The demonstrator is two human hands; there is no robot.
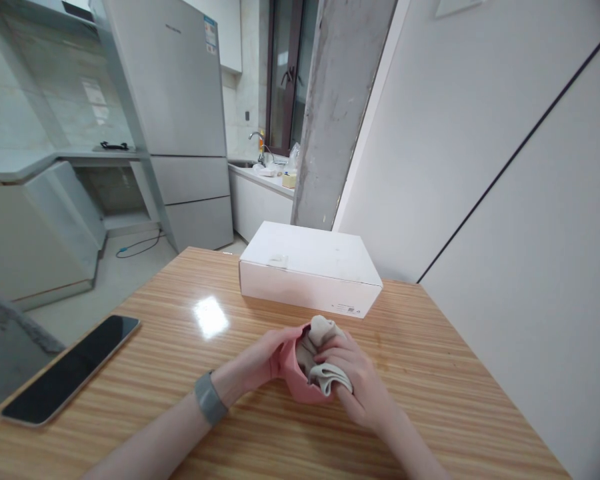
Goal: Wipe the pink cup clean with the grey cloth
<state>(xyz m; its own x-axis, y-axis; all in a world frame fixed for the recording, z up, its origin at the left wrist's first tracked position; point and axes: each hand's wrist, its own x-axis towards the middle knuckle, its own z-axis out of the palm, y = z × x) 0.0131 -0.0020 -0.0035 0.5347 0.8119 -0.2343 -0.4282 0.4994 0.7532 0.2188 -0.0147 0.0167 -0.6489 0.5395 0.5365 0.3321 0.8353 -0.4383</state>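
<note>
A small pink box (300, 385), its top open, is between my hands just above or on the wooden table (260, 440). My left hand (266, 360), with a grey band at the wrist, grips the box's left side. Out of its opening bulges a light beige cloth (325, 328), folded and bunched. My right hand (353, 373) is closed on the cloth at the box's right edge, fingers curled over it. The cloth's lower part is hidden inside the box.
Behind my hands lies a closed white cardboard box (305, 257). A dark-screened phone (73, 370) rests near the table's left edge. A white wall (520, 267) borders the right side. Further back are a fridge (180, 100) and a sink counter (263, 190).
</note>
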